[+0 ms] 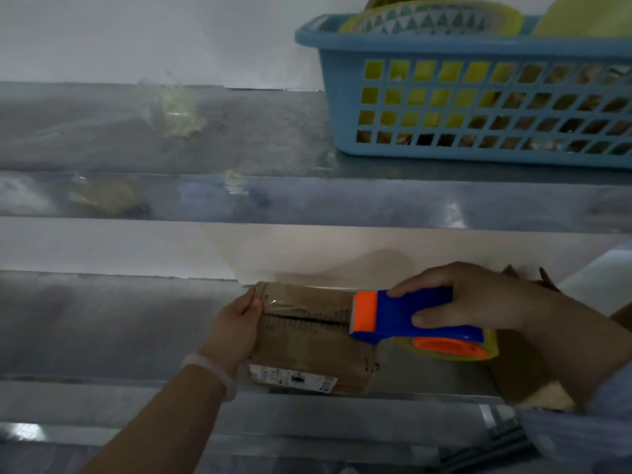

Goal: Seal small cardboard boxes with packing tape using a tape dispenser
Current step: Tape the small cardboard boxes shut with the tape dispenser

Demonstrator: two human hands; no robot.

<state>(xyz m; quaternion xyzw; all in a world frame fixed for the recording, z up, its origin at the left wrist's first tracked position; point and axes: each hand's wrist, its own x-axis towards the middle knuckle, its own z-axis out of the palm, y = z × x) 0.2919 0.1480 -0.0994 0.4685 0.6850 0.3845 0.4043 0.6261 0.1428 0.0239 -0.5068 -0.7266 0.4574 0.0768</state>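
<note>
Right hand (472, 302) grip clenched round blue tape dispenser (417, 316), its orange blade end pointing left at the box's right end, left hand (239, 323) grip clasping left end of cardboard box (307, 340), box flat on metal surface (102, 330), long axis left-right, forearms reaching forward.

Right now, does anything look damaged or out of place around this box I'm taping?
Yes. The cardboard box looks battered: its top seam gapes as a dark slit left of the tape dispenser, and its near right corner is torn. Crumpled tape scraps cling to the upper shelf, left of the blue basket.
</note>
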